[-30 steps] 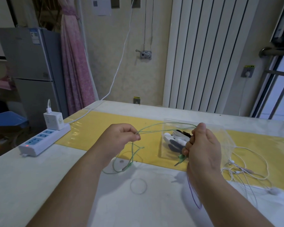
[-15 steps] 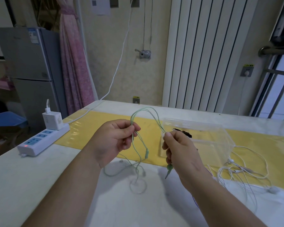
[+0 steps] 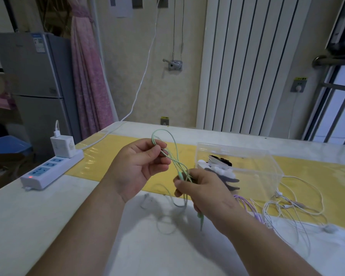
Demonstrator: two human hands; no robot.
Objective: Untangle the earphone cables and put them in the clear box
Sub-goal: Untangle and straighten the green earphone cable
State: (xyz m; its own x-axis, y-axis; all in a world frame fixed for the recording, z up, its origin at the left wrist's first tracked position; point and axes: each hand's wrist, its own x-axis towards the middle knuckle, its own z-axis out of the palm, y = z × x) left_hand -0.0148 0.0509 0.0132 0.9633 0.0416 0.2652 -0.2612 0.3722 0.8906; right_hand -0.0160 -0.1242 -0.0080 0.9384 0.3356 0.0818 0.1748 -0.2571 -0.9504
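A thin green earphone cable loops above my left hand, which pinches its upper strands between thumb and fingers. My right hand grips the gathered strands lower down, with the green plug hanging below it and slack trailing onto the table. The clear box stands just right of my right hand and holds black and white items. White earphones and a purple cable lie tangled on the table right of the box.
A white power strip with a charger block plugged in sits at the table's left edge, its white cord running up the wall. A yellow runner crosses the white table. A fridge, curtain and radiator stand behind.
My hands came together from a wide horizontal stretch. The green cable now stands as an upright loop over my left hand, and my right hand dropped lower and gathered the strands.
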